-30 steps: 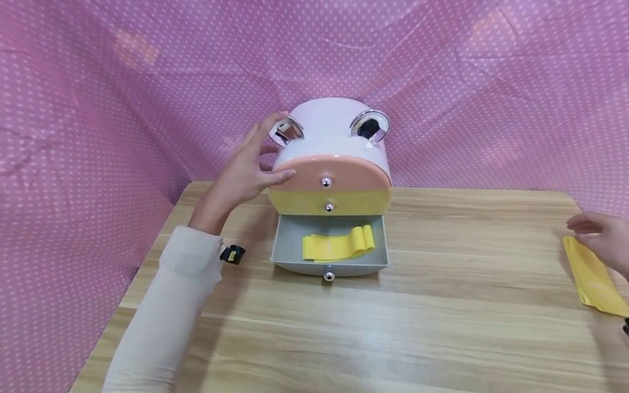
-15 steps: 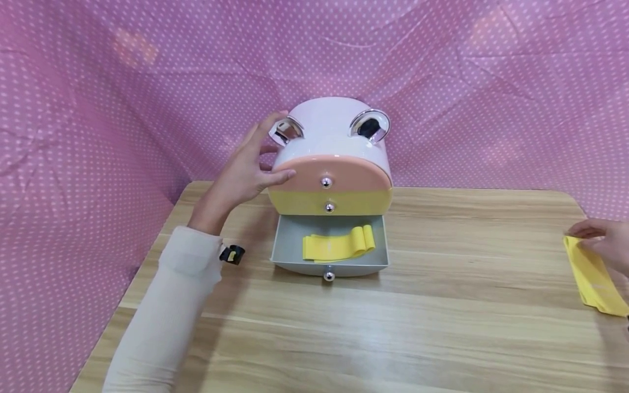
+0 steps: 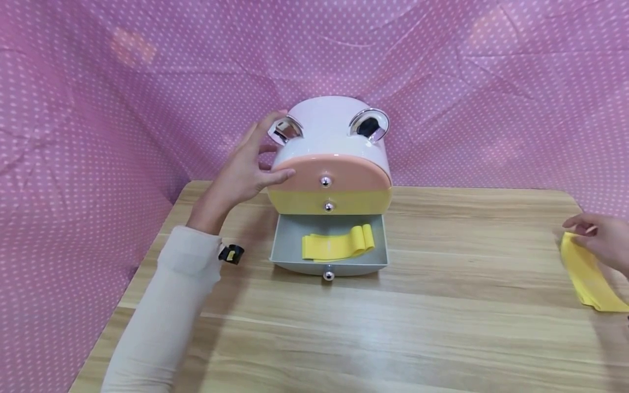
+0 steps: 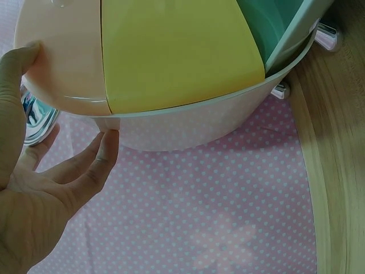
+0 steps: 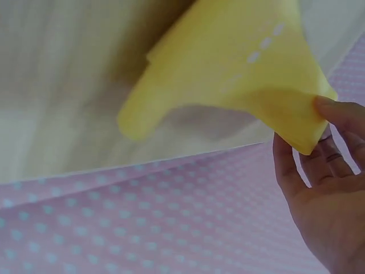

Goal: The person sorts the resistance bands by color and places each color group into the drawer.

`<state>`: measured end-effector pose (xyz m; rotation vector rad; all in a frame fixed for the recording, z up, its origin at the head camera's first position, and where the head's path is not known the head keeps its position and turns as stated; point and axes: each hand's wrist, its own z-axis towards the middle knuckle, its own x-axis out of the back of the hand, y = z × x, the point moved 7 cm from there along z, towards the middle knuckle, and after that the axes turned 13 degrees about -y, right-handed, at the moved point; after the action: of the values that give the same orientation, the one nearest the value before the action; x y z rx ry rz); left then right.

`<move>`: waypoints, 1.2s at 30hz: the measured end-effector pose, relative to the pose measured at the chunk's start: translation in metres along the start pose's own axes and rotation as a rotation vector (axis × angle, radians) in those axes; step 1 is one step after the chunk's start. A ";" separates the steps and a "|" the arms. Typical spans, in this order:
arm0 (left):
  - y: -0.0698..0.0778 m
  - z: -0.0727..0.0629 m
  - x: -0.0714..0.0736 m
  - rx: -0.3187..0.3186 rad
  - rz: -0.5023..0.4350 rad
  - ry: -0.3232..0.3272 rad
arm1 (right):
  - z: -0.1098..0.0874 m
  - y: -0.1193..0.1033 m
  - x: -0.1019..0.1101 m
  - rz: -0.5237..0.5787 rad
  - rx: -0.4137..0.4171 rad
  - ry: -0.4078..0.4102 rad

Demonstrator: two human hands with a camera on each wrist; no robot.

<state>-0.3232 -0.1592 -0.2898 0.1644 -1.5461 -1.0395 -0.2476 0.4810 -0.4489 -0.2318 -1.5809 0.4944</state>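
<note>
A small frog-shaped drawer cabinet (image 3: 334,131) stands at the back middle of the table. My left hand (image 3: 241,172) grips its left side, the thumb on the peach top drawer (image 4: 68,68) and the fingers against the white shell. The grey bottom drawer (image 3: 290,240) is pulled out, and inside it lies a folded yellow elastic band (image 3: 331,246). At the far right, my right hand (image 3: 606,240) pinches the corner of another yellow elastic band (image 3: 587,278). In the right wrist view, thumb and fingers hold that band's corner (image 5: 308,128); pale printed marks show on it.
The wooden table (image 3: 442,327) has its back edge along a pink dotted cloth (image 3: 442,82), which also hangs at the left. Between the cabinet's two closed upper drawers and the open one, small silver knobs (image 3: 328,275) stick out in front.
My right hand has shifted slightly, and the band's upper end now bends more under its fingers. My left hand, the cabinet and the band in the drawer stay as they were.
</note>
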 end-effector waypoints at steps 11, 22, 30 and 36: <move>0.000 -0.001 0.001 -0.001 0.010 0.003 | 0.014 -0.070 0.017 -0.133 0.006 -0.118; 0.001 0.000 0.001 0.004 0.007 0.000 | 0.017 -0.152 0.031 -0.216 0.118 -0.002; 0.000 -0.001 0.000 0.014 -0.001 -0.003 | 0.017 -0.205 0.037 -0.233 0.209 0.060; 0.000 -0.001 -0.001 0.013 0.005 -0.001 | 0.016 -0.249 0.038 -0.137 0.273 0.066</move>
<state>-0.3220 -0.1595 -0.2904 0.1687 -1.5540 -1.0266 -0.2292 0.2754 -0.3041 0.0668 -1.4358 0.5821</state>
